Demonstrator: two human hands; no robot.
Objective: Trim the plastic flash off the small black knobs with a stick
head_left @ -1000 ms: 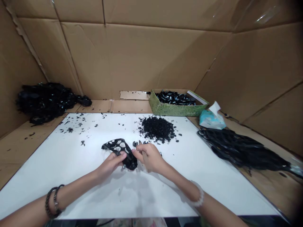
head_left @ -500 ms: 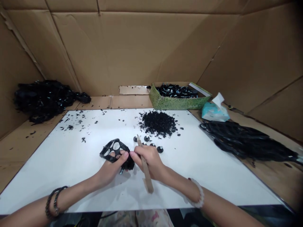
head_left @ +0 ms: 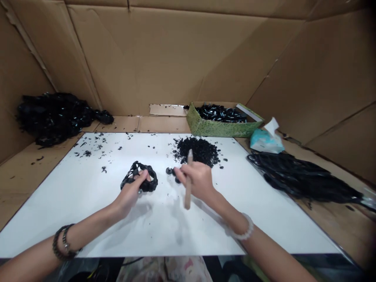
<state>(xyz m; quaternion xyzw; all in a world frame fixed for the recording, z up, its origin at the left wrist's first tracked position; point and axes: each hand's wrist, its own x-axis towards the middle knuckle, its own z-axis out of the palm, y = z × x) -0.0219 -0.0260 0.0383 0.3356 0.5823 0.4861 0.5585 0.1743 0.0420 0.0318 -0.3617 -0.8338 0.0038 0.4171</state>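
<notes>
My left hand (head_left: 133, 192) is closed on a black openwork plastic piece (head_left: 151, 185), holding it above the white board left of centre. A tan stick-like tool with a pale tip (head_left: 188, 192) is gripped in my right hand (head_left: 198, 180), its tip pointing away from me. Just left of my right fingers, small round black parts with metal pins (head_left: 169, 170) stand on the board; my hand hides some of them. Behind that hand lies a heap of tiny black rings (head_left: 197, 150).
A green box (head_left: 223, 129) full of black parts with metal pins stands at the back. Beside it are a blue tissue pack (head_left: 266, 141) and long black plastic bundles (head_left: 305, 178). A black tangled pile (head_left: 55, 117) lies back left. Cardboard walls (head_left: 164, 55) surround the white board (head_left: 117, 239).
My hands have moved apart. The left one shifted left and slightly back with the black piece; the right one moved right and back with the tool, over the small round parts.
</notes>
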